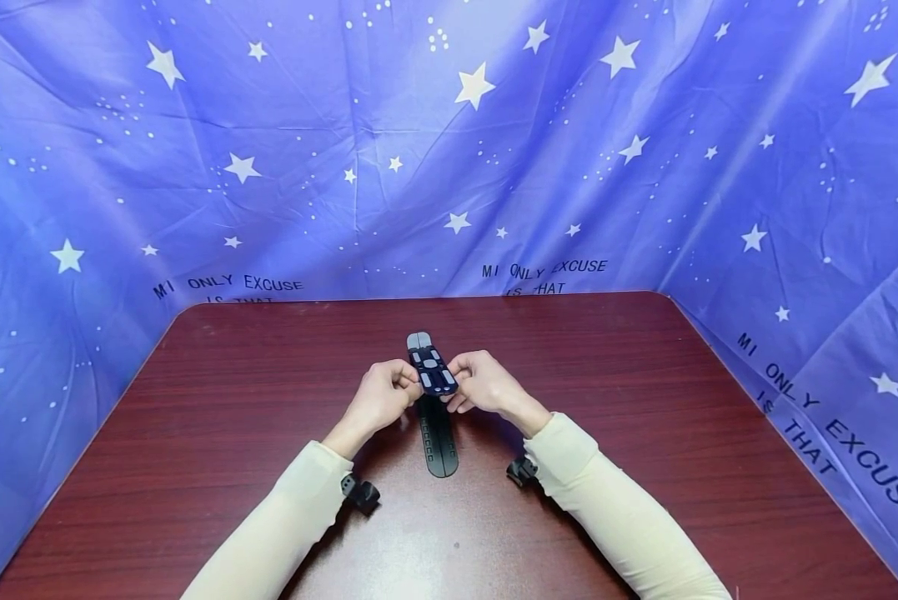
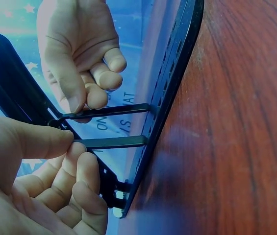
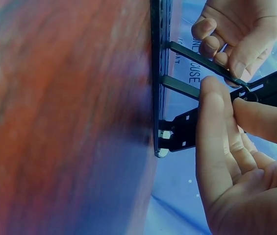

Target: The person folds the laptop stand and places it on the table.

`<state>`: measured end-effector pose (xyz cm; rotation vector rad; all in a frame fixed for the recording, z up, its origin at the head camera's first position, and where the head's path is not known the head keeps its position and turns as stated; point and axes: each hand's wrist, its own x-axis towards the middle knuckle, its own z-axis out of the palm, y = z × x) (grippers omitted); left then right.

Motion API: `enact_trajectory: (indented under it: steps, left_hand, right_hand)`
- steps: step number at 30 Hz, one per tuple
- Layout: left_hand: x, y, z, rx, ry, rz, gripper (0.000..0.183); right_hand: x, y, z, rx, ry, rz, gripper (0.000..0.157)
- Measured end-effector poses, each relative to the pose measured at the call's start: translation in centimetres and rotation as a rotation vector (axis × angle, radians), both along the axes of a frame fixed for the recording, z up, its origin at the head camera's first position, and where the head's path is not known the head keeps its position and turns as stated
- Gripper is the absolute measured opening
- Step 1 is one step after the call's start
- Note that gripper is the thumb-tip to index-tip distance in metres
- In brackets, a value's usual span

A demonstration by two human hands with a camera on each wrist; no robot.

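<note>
A black folding laptop stand (image 1: 438, 442) stands on the table, its flat base lying lengthwise away from me. Its upper plate (image 1: 430, 364), with light grey pads, tilts up from the hinge at the far end. Two thin support struts (image 2: 113, 142) run between base and plate. My left hand (image 1: 381, 396) pinches the stand at the left strut's upper end, between thumb and fingertips. On the opposite side, my right hand (image 1: 484, 385) holds the right strut's upper end (image 3: 180, 88) the same way. Fingers partly hide where the struts meet the plate.
The dark red wooden table (image 1: 268, 500) has rounded far corners. Blue cloth (image 1: 388, 125) with white stars and lettering hangs behind it and along both sides. Black wrist devices (image 1: 361, 493) sit at both cream sleeves (image 1: 599, 483).
</note>
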<state>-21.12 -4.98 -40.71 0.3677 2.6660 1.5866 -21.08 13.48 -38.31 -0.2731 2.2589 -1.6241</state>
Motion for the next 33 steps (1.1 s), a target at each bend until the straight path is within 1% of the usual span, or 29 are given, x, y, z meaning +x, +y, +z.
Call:
enact_trajectory:
  steps: [1,3,9,14,22,28,33]
  left_hand:
    - [0.0,0.0,0.0,0.000,0.001,0.000,0.005]
    - [0.0,0.0,0.0,-0.004,0.006,0.001,0.005]
    - [0.0,-0.1,0.2,-0.039,0.029,0.015,0.008]
    - [-0.1,-0.1,0.5,-0.061,0.068,0.042,0.011]
    - [-0.3,0.0,1.0,-0.095,0.122,0.080,0.012]
    - [-0.3,0.2,1.3,-0.124,0.183,0.099,0.013]
    - [-0.3,0.3,1.5,-0.167,0.220,0.127,0.012]
  right_hand:
    - [-0.2,0.0,-0.4,0.000,0.001,0.000,0.022]
    - [-0.3,0.0,-0.5,0.003,0.010,-0.003,0.022]
    - [-0.2,-0.2,-0.3,0.029,0.044,-0.011,0.024]
    - [-0.2,-0.4,0.0,0.048,0.085,-0.028,0.026]
    - [-0.3,-0.7,0.5,0.097,0.170,-0.050,0.015]
    - [-0.6,-0.8,0.5,0.114,0.189,-0.074,0.010]
    - [-0.9,-0.9,0.4,0.133,0.200,-0.081,0.013]
